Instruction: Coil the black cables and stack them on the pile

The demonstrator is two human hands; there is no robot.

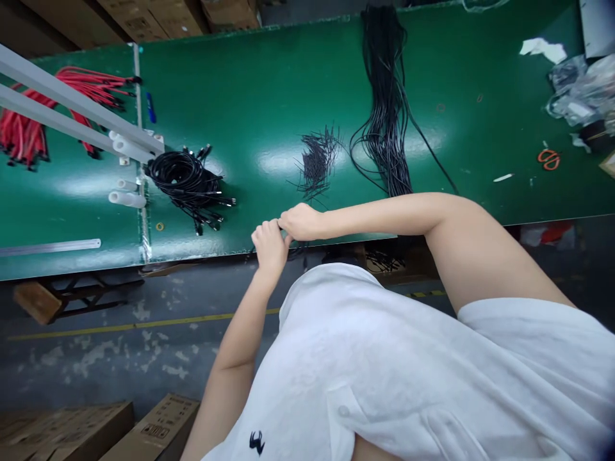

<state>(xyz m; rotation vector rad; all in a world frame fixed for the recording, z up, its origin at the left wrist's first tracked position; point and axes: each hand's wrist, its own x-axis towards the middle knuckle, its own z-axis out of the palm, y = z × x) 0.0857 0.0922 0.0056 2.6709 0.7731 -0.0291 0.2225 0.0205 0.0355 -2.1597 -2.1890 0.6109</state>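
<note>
My left hand (270,246) and my right hand (301,222) meet at the near edge of the green table (259,115), fingers pinched together. Both are closed on something thin and dark, probably a black cable, which I cannot make out clearly. Just beyond my hands lies a small heap of short black ties (317,163). A long bundle of black cables (387,109) stretches away to the right of it. A coiled pile of finished black cables (189,182) sits to the left.
Red cables (43,121) lie at far left under a grey metal rail (72,102). White tubes (125,198) and a metal ruler (50,246) are near them. Orange scissors (548,159) and plastic bags (576,96) sit far right. Cardboard boxes (154,429) stand on the floor.
</note>
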